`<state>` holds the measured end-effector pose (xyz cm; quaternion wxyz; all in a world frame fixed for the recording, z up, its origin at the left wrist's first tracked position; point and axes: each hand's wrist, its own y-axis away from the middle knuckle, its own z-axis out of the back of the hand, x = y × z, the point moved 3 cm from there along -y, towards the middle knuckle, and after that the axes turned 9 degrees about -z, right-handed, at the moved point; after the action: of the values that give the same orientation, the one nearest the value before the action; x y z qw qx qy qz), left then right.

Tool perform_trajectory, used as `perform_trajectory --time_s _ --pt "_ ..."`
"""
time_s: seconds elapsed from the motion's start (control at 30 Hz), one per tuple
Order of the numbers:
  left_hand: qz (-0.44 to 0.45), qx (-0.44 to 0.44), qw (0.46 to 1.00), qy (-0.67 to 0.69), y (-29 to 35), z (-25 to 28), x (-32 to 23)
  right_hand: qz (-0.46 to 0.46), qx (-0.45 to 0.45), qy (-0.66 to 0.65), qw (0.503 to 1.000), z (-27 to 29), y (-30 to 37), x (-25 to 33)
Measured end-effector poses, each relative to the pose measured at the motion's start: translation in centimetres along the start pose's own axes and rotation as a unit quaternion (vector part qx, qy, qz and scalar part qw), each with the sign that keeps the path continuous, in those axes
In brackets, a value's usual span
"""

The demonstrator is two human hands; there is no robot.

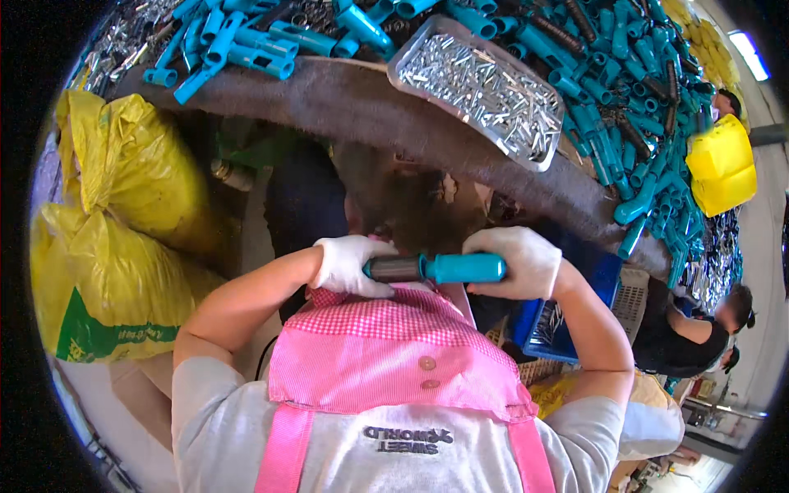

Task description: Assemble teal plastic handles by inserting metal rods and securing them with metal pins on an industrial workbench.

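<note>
A teal and dark grey cylindrical plastic part [465, 268] lies level across my front, just above the pink checked apron [378, 329]. My left hand [352, 264], in a white knit glove, is closed around its dark grey end. At the rounded teal end, my right hand [526, 261], gloved the same way, grips from the right, with some of its fingers hidden behind the part. Ahead, on the brown-covered worktable [329, 92], a clear plastic tray [538, 156] holds many small silver metal pins.
Teal plastic tubes [604, 99] are heaped at the far right, with more teal pieces [246, 49] at the far left. Full yellow sacks [140, 181] stand left. A blue bin [534, 329] with metal pieces sits by my right arm. Another person [686, 333] works at right.
</note>
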<state>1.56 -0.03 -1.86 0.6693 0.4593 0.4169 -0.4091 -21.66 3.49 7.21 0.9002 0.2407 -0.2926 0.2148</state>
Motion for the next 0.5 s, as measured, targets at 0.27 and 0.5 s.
perform_trajectory --time_s 0.27,0.5 --pt "-0.014 0.174 0.957 0.232 -1.5 -4.0 5.5 0.359 -0.18 0.378 0.834 -1.9 -0.6 2.1" --pt "-0.03 0.147 0.95 0.273 -1.0 -4.4 4.5 0.338 -0.141 0.357 0.859 -1.6 -0.9 2.2"
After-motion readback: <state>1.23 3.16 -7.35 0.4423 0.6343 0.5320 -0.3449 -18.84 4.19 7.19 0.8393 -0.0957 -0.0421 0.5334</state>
